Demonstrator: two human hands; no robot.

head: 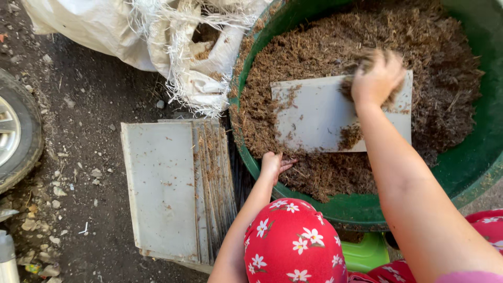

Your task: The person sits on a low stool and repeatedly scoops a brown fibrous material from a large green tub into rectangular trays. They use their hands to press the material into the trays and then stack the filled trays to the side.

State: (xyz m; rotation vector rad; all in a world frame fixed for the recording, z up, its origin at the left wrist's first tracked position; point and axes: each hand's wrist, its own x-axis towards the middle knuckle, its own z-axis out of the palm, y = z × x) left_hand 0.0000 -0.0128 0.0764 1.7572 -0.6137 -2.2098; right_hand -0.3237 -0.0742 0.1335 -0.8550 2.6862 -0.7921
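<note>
A large green tub (474,167) holds brown fibrous material (325,47). A flat grey rectangular tray (314,112) lies on top of the fibre. My right hand (377,78) is over the tray's far right corner, blurred, closed on a clump of the brown fibre. My left hand (273,165) rests on the tub's near rim, fingers curled over the edge and touching the fibre just below the tray. My knees in red floral cloth (291,243) are at the bottom.
A stack of several grey trays (167,188) lies on the dirt ground left of the tub. An open white woven sack (173,36) with fibre inside lies at top left. A car wheel (13,131) is at the left edge. A green stool (367,251) shows under me.
</note>
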